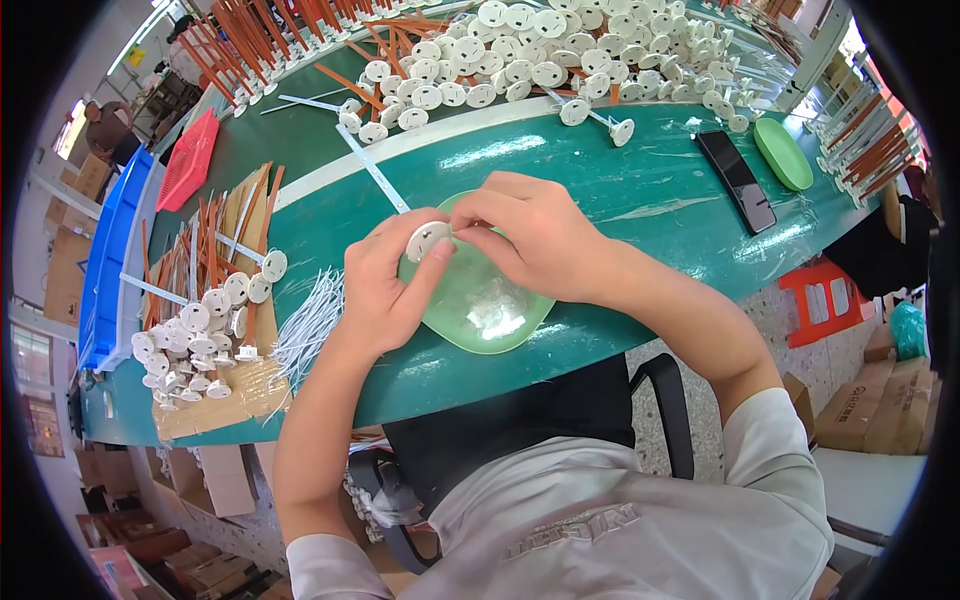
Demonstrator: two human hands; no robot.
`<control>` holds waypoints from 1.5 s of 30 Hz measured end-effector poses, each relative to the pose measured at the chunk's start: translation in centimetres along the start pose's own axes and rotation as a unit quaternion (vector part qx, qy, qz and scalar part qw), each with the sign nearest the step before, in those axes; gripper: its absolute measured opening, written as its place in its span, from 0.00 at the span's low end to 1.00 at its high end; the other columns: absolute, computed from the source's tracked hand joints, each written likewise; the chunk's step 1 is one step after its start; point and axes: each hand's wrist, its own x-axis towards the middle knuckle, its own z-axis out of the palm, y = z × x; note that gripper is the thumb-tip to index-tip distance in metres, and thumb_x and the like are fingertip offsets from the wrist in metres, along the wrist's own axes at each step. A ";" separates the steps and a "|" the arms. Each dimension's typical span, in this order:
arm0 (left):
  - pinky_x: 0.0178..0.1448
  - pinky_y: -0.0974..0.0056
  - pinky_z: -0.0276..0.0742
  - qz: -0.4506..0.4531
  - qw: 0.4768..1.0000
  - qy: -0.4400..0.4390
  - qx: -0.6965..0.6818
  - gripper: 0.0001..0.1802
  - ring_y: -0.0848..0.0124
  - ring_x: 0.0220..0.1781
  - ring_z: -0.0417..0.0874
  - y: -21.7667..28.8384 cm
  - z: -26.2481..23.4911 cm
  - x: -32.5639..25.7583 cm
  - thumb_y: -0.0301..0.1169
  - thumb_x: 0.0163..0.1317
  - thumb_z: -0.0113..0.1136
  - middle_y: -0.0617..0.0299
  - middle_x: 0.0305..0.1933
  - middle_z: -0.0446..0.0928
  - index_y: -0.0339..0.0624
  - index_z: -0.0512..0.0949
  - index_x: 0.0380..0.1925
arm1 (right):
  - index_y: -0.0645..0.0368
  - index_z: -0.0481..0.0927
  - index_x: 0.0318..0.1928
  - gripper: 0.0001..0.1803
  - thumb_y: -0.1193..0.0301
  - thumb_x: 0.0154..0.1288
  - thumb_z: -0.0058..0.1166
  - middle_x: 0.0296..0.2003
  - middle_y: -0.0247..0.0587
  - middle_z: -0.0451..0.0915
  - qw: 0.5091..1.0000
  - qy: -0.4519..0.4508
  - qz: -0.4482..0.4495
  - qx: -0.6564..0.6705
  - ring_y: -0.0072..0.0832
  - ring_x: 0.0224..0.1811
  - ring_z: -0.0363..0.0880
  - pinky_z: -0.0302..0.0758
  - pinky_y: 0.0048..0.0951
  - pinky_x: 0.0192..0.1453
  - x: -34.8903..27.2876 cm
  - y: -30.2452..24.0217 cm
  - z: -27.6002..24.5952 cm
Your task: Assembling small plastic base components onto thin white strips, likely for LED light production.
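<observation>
My left hand (385, 285) grips a round white plastic disc (427, 240) by its edge, held above a light green shallow dish (480, 310) on the green table. My right hand (530, 235) is closed over the top of the same disc, fingertips pinching at it; what is between those fingertips is hidden. A long white stem (372, 168) runs from the disc up and to the left across the table. Small clear pieces lie in the dish.
A big heap of white discs on stems (540, 55) covers the far table with orange strips (250, 35). At left lie finished discs (195, 335), thin white wires (310, 325), a red basket (190, 160), a blue bin (110, 260). Right: black phone (737, 180), green lid (783, 153).
</observation>
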 end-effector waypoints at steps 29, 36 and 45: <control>0.60 0.61 0.76 0.033 0.989 0.051 -0.135 0.25 0.61 0.53 0.84 0.5 1.3 -0.1 0.30 0.75 0.43 0.42 0.60 0.77 0.31 0.61 0.69 | 0.60 0.82 0.35 0.09 0.83 0.52 0.63 0.25 0.37 0.81 0.976 0.186 -0.106 -0.034 0.29 0.20 0.78 0.73 0.27 0.23 -0.2 -0.5 0.6; 0.61 0.60 0.76 -0.027 0.976 0.064 -0.207 0.25 0.66 0.54 0.82 0.7 1.3 -0.8 0.29 0.74 0.48 0.48 0.58 0.79 0.32 0.64 0.69 | 0.62 0.81 0.36 0.10 0.82 0.52 0.64 0.25 0.40 0.82 0.973 0.181 -0.139 -0.045 0.35 0.23 0.80 0.77 0.30 0.27 -0.5 -0.2 1.1; 0.55 0.66 0.82 -0.058 0.973 0.079 -0.210 0.26 0.72 0.49 0.84 0.9 1.4 -0.5 0.23 0.68 0.59 0.54 0.51 0.82 0.36 0.70 0.66 | 0.64 0.80 0.38 0.13 0.82 0.49 0.64 0.27 0.42 0.81 0.972 0.160 -0.156 -0.066 0.36 0.25 0.81 0.78 0.32 0.28 -0.5 -0.2 1.3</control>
